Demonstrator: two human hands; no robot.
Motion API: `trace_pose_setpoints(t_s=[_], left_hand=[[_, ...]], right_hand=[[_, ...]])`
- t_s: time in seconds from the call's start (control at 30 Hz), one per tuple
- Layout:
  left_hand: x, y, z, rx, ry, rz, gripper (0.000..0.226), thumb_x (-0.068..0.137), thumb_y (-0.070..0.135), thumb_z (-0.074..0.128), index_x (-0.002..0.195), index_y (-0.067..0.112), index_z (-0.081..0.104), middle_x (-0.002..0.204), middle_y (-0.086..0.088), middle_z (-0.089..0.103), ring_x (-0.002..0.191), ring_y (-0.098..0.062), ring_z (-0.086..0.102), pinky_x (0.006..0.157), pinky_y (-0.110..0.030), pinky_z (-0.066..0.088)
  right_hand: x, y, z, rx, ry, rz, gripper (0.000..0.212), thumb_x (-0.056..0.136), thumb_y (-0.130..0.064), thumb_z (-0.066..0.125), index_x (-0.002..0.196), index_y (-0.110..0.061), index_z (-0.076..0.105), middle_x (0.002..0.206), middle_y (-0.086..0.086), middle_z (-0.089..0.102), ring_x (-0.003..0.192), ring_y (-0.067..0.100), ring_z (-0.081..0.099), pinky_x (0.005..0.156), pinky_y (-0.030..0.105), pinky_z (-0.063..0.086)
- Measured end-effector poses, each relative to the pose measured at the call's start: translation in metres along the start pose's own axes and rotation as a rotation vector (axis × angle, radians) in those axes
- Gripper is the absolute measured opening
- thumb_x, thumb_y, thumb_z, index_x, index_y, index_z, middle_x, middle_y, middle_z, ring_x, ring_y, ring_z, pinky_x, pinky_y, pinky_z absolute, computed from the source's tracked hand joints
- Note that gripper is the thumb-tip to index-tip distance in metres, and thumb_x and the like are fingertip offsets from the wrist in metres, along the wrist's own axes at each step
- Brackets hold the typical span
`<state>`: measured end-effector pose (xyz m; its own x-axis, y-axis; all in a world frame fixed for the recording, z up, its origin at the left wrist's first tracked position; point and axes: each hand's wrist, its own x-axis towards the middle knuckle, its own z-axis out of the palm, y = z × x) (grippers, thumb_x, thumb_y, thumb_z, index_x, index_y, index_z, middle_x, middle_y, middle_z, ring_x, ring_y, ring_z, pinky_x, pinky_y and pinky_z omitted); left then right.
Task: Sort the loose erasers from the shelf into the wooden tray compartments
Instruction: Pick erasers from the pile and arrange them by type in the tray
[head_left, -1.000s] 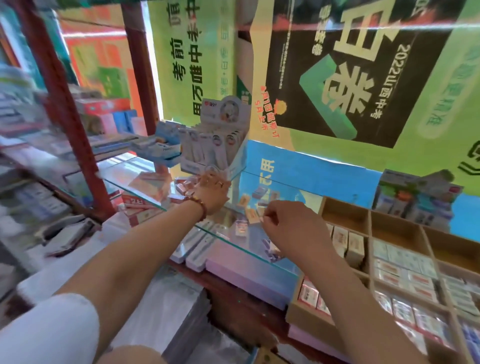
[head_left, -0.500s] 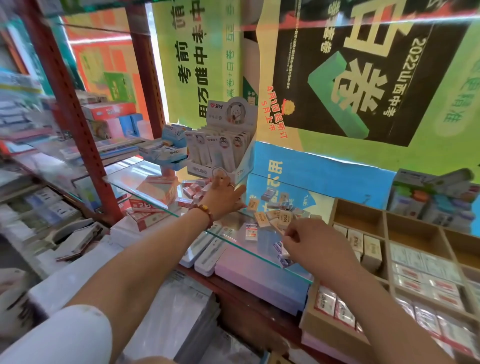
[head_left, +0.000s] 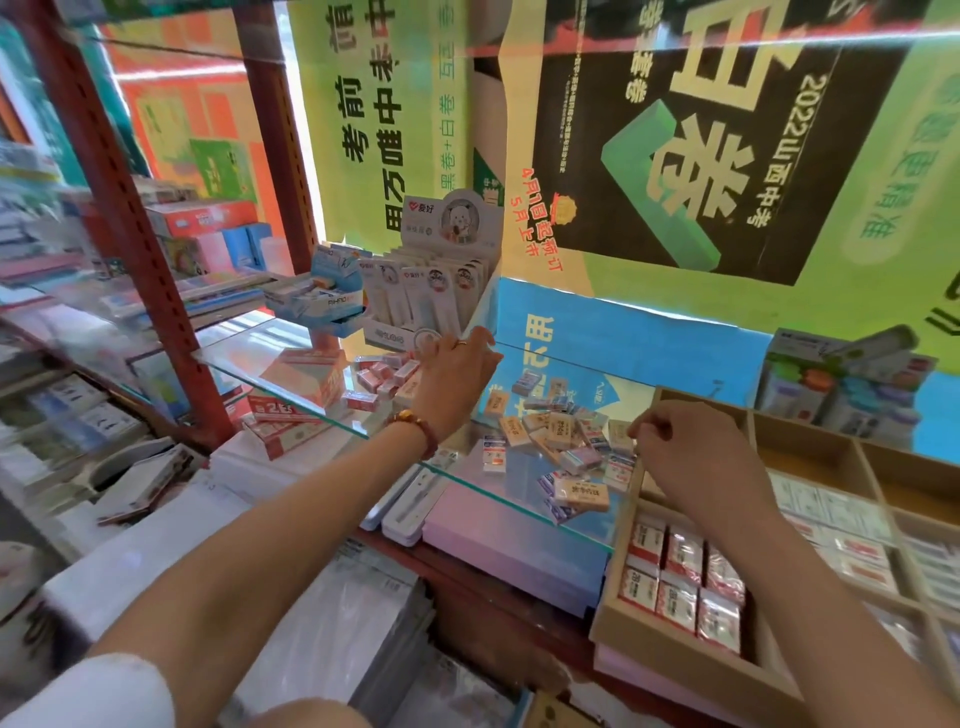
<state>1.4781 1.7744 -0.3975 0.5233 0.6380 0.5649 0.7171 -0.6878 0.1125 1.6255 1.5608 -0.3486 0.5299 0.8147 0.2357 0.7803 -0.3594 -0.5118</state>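
A heap of loose erasers (head_left: 558, 434), beige, blue and pink, lies on the glass shelf (head_left: 332, 423). A second small group of pink erasers (head_left: 382, 371) lies further left. My left hand (head_left: 454, 382) reaches over that pink group, fingers stretched to the foot of a display box. My right hand (head_left: 691, 452) hovers at the heap's right edge with curled fingers, pinching a beige eraser (head_left: 620, 437). Just below it stands the wooden tray (head_left: 605, 616); its near left compartment holds red-and-white erasers (head_left: 680, 577), and other compartments hold white packs.
A white display box (head_left: 436, 291) and a blue carton (head_left: 332, 299) stand at the shelf's back. An orange box (head_left: 306, 376) lies left, beside a red metal post (head_left: 119, 208). Under the glass lie a pink box (head_left: 519, 540) and white pen cases (head_left: 410, 512). Stacked boxes (head_left: 852, 384) stand behind the tray.
My right hand has drawn back to the right, from the middle of the heap to its edge by the tray. My left hand has crept forward to the display box.
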Motion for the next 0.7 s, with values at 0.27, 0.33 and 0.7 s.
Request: trace_pose_setpoints(t_s=[0.27, 0.33, 0.7], left_hand=[[-0.059, 0.092, -0.055, -1.22, -0.237, -0.334, 0.02, 0.101, 0.034, 0.033, 0.099, 0.015, 0.038, 0.071, 0.003, 0.05, 0.058, -0.005, 0.051, 0.053, -0.019, 0.039], [-0.069, 0.104, -0.067, -1.421, -0.35, -0.485, 0.022, 0.099, 0.038, 0.036, 0.1, 0.016, 0.039, 0.066, 0.003, 0.048, 0.05, -0.005, 0.047, 0.045, -0.017, 0.035], [-0.087, 0.115, -0.087, -1.809, -0.381, -0.815, 0.025, 0.103, 0.029, 0.031, 0.096, 0.013, 0.048, 0.07, -0.001, 0.05, 0.047, -0.005, 0.037, 0.041, -0.015, 0.025]], right_hand=[[-0.008, -0.015, 0.006, 0.509, -0.218, -0.148, 0.026, 0.089, -0.029, 0.063, 0.111, -0.035, 0.052, 0.092, -0.01, 0.062, 0.075, 0.013, 0.064, 0.07, 0.03, 0.05], [-0.011, -0.019, 0.007, 0.528, -0.232, -0.203, 0.028, 0.087, -0.027, 0.067, 0.111, -0.035, 0.054, 0.089, -0.01, 0.06, 0.071, 0.013, 0.061, 0.067, 0.027, 0.046], [-0.018, -0.017, -0.001, 0.583, -0.366, -0.338, 0.018, 0.091, -0.01, 0.058, 0.087, -0.024, 0.048, 0.088, 0.001, 0.052, 0.069, 0.014, 0.058, 0.076, 0.034, 0.053]])
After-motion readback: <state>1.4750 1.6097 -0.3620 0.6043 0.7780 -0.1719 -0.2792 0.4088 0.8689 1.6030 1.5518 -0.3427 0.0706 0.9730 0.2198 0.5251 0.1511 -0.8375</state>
